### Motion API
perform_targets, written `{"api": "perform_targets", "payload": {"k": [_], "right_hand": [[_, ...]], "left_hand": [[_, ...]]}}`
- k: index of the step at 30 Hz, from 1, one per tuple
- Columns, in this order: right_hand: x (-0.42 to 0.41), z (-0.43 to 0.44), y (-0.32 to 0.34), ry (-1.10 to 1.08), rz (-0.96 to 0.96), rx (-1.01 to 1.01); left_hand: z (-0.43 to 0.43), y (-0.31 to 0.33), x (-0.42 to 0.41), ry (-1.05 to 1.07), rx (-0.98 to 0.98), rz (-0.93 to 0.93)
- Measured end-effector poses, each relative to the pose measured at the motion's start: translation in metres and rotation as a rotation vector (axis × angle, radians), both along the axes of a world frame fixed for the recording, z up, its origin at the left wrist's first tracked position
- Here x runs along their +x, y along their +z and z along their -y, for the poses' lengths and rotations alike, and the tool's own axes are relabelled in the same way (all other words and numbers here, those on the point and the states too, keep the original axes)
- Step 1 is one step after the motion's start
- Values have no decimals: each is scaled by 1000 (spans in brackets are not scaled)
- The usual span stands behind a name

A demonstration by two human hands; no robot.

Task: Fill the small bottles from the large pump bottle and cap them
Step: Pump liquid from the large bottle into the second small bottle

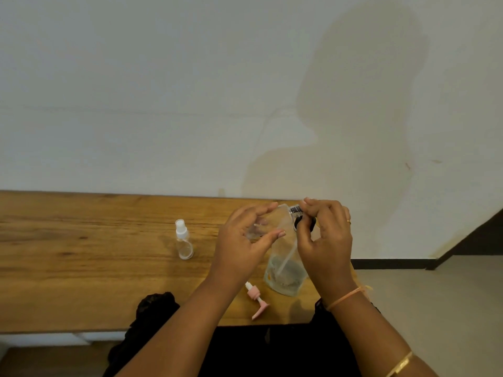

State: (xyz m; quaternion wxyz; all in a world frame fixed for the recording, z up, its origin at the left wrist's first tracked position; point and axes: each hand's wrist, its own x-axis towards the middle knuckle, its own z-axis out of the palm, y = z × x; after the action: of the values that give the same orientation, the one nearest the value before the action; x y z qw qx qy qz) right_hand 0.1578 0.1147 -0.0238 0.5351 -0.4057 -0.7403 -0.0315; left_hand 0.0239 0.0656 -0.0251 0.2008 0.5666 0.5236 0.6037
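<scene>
I see L hand curled round a small clear bottle, thumb + fingertips on its smooth plastic wall, held tilted off the tabletop. R hand pinches the black pump head w/ ribbed silver collar. Under it the large pump bottle: clear, thin dip tube inside, a little liquid at bottom, standing btwn both wrists. Pink pump top lies on its side near the front edge. Further left, clear spray bottle, white cap, upright. Tabletop is grainy wood.

Soft, fairly bright light from seven o'clock. Big faint shadow on wall at one o'clock. Detail slightly soft throughout.
</scene>
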Motion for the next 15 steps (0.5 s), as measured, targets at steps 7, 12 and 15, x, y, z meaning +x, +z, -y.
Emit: {"api": "perform_targets", "payload": {"k": [7,12,15], "right_hand": [[-3,5,9,21,-67,22],[-3,4,10,14,-80,15],[-4,1,7,27,-77,-6]], "left_hand": [[2,4,4,40,56,2],[0,4,4,28,58,35],[-1,2,2,22,23,33]]}}
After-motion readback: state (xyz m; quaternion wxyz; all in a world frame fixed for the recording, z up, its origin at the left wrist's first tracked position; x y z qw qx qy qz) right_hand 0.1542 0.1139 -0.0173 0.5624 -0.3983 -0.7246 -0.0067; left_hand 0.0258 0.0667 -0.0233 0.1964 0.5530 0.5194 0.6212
